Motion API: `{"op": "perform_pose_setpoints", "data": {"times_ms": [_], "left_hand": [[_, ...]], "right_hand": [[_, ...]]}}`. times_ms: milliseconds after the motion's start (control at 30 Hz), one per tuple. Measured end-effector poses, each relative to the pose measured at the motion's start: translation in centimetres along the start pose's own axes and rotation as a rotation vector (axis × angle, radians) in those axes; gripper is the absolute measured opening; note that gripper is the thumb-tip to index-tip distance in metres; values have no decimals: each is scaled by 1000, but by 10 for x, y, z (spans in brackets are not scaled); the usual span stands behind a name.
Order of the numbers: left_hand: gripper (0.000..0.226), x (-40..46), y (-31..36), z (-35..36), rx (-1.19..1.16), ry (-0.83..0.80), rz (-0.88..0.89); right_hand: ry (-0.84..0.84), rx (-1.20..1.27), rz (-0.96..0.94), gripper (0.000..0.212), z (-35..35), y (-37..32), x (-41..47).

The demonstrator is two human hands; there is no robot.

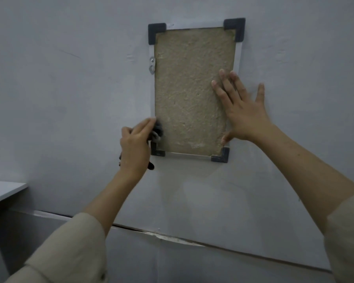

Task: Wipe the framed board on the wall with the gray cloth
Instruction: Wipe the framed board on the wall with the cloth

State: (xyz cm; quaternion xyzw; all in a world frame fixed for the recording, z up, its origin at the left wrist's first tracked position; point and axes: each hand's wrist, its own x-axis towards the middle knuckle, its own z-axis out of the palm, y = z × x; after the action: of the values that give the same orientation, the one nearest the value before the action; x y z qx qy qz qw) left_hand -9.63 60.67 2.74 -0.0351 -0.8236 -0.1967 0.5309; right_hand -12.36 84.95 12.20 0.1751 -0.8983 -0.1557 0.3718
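A: While the right hand (242, 111) lies flat, fingers straight and spread, on the board's (192, 88) right edge, what is the left hand (136, 146) doing?

B: It grips the cloth (157, 130), bunched dark gray in curled fingers, pressed at the board's lower left side, just above the bottom-left corner cap (156, 151).

A: How should the wipe go from there?

B: I'd keep the flat hand bracing so the board doesn't swing on the wall (70, 88), and draw the cloth in long, even passes. The surface looks rough, so light pressure should keep the cloth from snagging.

A: And the board itself?

B: It hangs upright on the gray wall: a tan, fibrous panel in a thin pale frame with dark caps on all four corners. A small metal hanger (152, 66) sits on its left side
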Motion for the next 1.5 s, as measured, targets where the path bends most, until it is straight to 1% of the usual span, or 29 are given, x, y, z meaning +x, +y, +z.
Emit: {"op": "perform_pose_setpoints", "data": {"times_ms": [33, 67, 100, 200, 267, 300, 333, 433, 467, 500, 567, 667, 700, 733, 767, 867, 900, 933, 967, 1067, 1100, 1133, 1167, 1200, 1300, 1333, 1367, 1400, 1500], "left_hand": [[53, -1, 1, 2, 2, 11, -39], [55, -6, 5, 5, 5, -10, -39], [58, -14, 10, 10, 18, -53, 2], [67, -42, 19, 18, 77, -179, 232], [67, -39, 14, 14, 87, -201, 320], [66, -31, 11, 11, 80, -181, 308], [64, -23, 8, 9, 62, -139, 249], [61, -2, 10, 11, 8, 42, -33], [62, -3, 15, 14, -3, 53, -65], [62, -8, 21, 17, -8, 33, -47], [63, -28, 29, 23, 38, -47, 120], [64, -46, 26, 19, 197, -219, 484], [63, -41, 22, 15, 235, -235, 567], [61, -32, 19, 10, 245, -230, 589], [59, -23, 16, 7, 229, -213, 541], [55, -2, 17, 7, 146, -60, 221], [55, -3, 20, 8, 149, -37, 172], [55, -8, 23, 10, 159, -38, 184], [57, -17, 27, 13, 169, -61, 244], [56, -43, 33, 17, 227, -208, 540], [55, -45, 34, 16, 253, -238, 604], [54, -41, 35, 14, 272, -233, 629], [54, -34, 36, 12, 275, -211, 600], [57, -25, 38, 11, 255, -183, 525], [62, -5, 46, 11, 179, -78, 219], [63, -5, 48, 13, 183, -73, 179], [62, -10, 50, 15, 200, -80, 198], [62, -17, 52, 16, 225, -100, 268], [57, -40, 48, 14, 331, -186, 545]], "right_hand": [[0, 0, 2, 148, 0, 0, 0], [0, 0, 3, 148, 1, 0, 0], [1, 0, 3, 149, 1, 0, 0], [-1, 1, 2, 149, 1, 0, 1], [0, 4, 0, 149, 1, 0, 1], [2, 6, -1, 149, 1, 1, 1], [1, 9, -2, 149, 1, 1, 1], [0, 7, -4, 149, 2, 1, 0], [0, 5, -3, 149, 2, 1, 0], [0, 4, -4, 149, 2, 1, 0], [2, 2, -3, 148, 2, 0, 1], [8, 3, -6, 148, 1, 1, 1], [11, 3, -6, 148, 2, 1, 1], [10, 6, -5, 148, 2, 2, 0], [7, 8, -6, 148, 2, 2, 0], [7, 5, -7, 149, 3, 1, 0], [7, 4, -8, 149, 3, 1, 0], [7, 4, -9, 149, 3, 1, 0], [7, 5, -9, 149, 3, 1, 0], [4, 10, -7, 149, 1, 2, 1], [4, 10, -7, 149, 1, 2, 1], [6, 12, -9, 149, 2, 2, 1], [7, 18, -10, 149, 2, 3, 0], [6, 22, -11, 149, 3, 3, 0], [9, 12, -13, 149, 3, 2, 0], [9, 10, -12, 149, 3, 2, 0], [10, 10, -11, 149, 3, 1, 0], [12, 11, -8, 149, 3, 1, 1], [13, 6, -3, 148, 2, 1, 1]]}}
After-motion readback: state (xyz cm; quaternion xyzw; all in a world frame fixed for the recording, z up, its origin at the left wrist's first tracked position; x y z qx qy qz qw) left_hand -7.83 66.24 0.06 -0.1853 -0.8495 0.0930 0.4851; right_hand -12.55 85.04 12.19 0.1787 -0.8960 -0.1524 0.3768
